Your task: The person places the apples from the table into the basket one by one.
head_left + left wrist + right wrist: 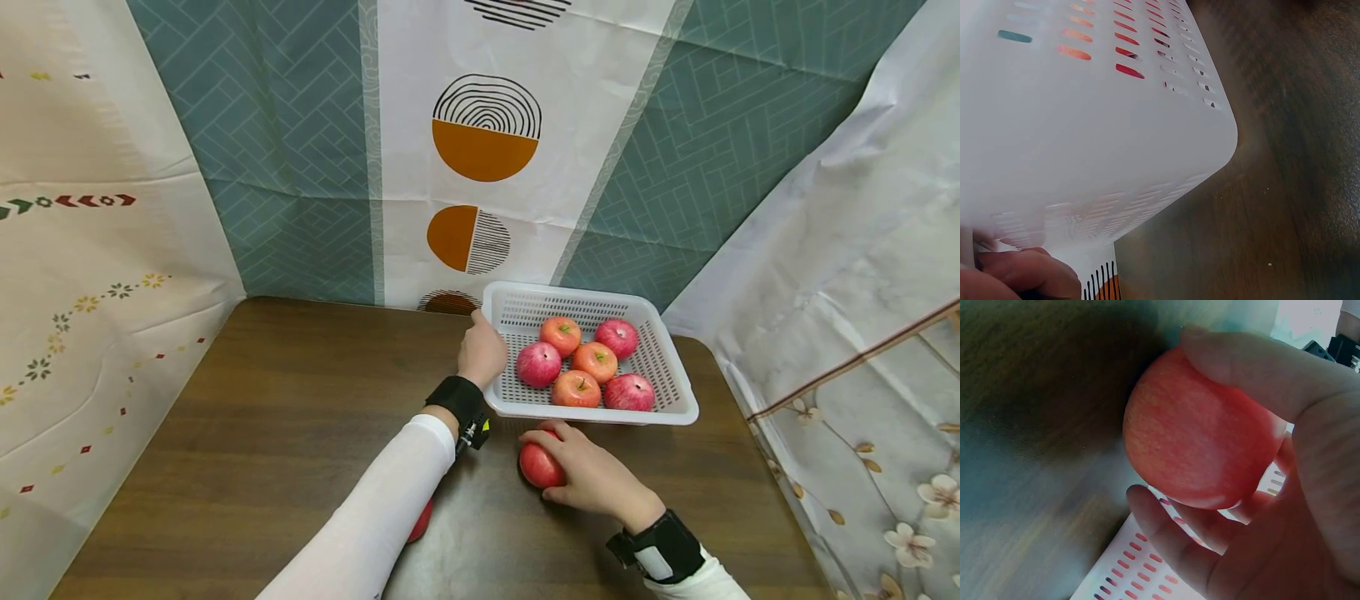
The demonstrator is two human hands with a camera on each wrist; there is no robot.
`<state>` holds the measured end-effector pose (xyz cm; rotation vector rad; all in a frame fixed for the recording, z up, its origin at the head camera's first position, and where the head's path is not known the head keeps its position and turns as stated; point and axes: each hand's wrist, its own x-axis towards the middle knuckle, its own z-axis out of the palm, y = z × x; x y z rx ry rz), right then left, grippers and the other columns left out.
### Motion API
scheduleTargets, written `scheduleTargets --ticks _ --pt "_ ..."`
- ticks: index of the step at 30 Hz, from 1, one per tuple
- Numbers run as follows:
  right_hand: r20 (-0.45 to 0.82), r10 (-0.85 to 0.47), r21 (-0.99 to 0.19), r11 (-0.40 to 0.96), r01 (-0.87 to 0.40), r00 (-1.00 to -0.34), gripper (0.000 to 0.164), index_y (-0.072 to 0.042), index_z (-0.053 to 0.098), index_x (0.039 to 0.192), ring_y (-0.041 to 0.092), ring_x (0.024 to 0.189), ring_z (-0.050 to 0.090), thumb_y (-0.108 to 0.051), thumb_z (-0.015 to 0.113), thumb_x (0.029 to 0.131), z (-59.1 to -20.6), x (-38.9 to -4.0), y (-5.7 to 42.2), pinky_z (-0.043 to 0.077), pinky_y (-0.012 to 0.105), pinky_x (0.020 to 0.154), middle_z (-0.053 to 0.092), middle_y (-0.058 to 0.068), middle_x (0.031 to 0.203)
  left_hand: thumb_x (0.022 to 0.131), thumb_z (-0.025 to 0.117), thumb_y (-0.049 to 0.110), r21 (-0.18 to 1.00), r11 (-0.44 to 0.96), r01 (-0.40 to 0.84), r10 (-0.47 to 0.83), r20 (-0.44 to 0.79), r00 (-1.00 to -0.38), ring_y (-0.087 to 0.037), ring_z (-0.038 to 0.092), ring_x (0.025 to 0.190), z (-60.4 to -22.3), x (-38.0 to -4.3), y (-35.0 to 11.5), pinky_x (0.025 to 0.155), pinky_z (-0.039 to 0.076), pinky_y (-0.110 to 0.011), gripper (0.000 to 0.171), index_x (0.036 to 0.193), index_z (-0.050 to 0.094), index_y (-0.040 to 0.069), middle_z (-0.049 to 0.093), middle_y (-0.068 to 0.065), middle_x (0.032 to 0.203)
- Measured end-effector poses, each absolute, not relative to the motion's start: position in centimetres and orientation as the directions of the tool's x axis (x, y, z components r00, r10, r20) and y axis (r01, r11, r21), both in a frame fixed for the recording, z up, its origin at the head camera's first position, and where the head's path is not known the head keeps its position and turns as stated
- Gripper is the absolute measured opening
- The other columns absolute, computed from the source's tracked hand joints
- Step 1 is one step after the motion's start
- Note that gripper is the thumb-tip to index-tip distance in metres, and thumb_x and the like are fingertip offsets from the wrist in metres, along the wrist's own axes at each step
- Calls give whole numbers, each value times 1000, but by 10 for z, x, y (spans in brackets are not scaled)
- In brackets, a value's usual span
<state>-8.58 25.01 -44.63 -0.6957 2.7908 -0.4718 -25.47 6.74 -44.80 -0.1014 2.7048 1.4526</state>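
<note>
A white perforated plastic basket [678, 379] stands toward the back right of the table, with several red and orange-red apples inside. My left hand [482, 350] grips its left rim; in the left wrist view the curled fingers [1029, 272] show beside the basket wall [1085, 137]. Just in front of the basket, my right hand [592, 475] holds a red apple [540, 464]. In the right wrist view thumb and fingers wrap around this apple [1200, 431], which is at or close to the tabletop. Another red apple [422, 523] is partly hidden by my left forearm.
The brown wooden table [315, 383] extends left of the basket and toward me. A patterned green and white cloth [300, 167] hangs along its back edge. Pale cloths hang at the left [97, 333] and right [847, 317].
</note>
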Motion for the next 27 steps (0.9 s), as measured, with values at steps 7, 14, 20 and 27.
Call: scheduleTargets --ticks 7,14,20,27 --pt "-139 -484 -347 841 -415 -864 77 -21 61 142 30 123 55 -23 99 74 -447 -85 250 60 55 89 54 8 137 111 50 16 830 551 -93 -25 -96 -995 -36 74 84 -448 -255 68 73 61 -49 45 149 36 -2 69 -23 105" --pt "-153 -493 -362 835 -415 -857 77 -21 60 140 30 123 55 -23 99 74 -446 -85 251 60 55 90 55 8 138 111 50 16 837 541 -86 -24 -87 -996 -36 74 85 -445 -254 67 73 61 -50 45 150 35 -3 69 -23 105" --pt "-163 -506 -360 830 -427 -847 77 -19 59 139 30 124 55 -23 99 74 -445 -85 252 59 56 92 58 8 136 111 50 15 841 536 -79 -23 -79 -997 -36 74 83 -446 -253 67 72 61 -50 45 150 35 -3 69 -22 103" --pt "-167 -516 -363 825 -434 -840 76 -20 59 140 27 122 56 -23 97 75 -445 -83 251 59 53 92 58 5 135 112 49 15 838 538 -88 -21 -91 -996 -36 74 84 -447 -253 67 73 61 -51 45 150 35 -3 68 -23 104"
